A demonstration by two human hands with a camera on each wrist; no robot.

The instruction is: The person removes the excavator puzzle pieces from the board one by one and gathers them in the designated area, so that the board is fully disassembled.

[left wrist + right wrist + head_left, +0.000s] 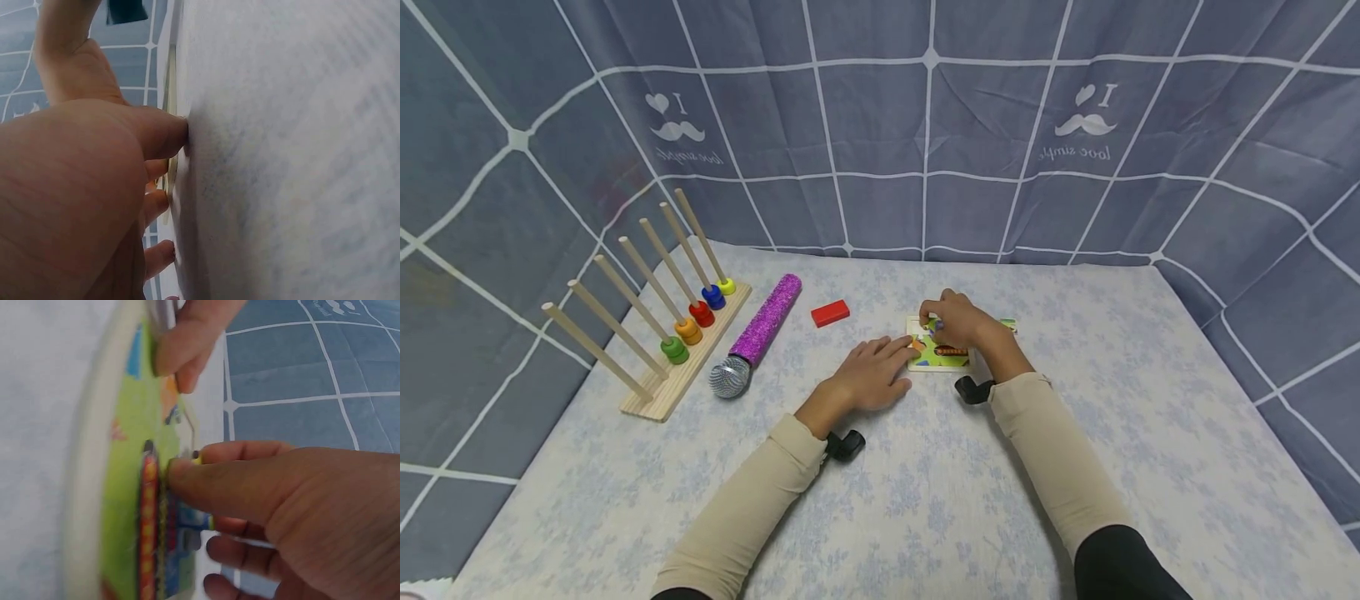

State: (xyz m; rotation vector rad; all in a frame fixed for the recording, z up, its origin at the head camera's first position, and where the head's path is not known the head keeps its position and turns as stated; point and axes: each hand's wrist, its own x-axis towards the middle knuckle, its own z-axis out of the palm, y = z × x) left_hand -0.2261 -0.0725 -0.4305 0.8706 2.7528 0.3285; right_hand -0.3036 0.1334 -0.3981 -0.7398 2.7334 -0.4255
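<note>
A wooden-framed picture puzzle board [936, 367] with a green printed scene lies flat on the table. My left hand [871, 375] rests beside it with fingers extended, the fingertips touching its left edge. Over the board, my right hand [958, 321] pinches a small colourful puzzle piece [195, 517] between thumb and forefinger. In the right wrist view, the piece is partly covered by the fingers, near a red and orange train-like strip [148, 519]. A green patterned bit [1009, 324] shows past the right wrist; whether it is part of the board I cannot tell.
To the left stands a wooden peg rack [655, 408] with coloured rings on several of its pegs. A purple glitter microphone [767, 321] lies beside it, and a red block [831, 313] sits behind my left hand. A grey grid-patterned curtain [880, 125] hangs behind the table.
</note>
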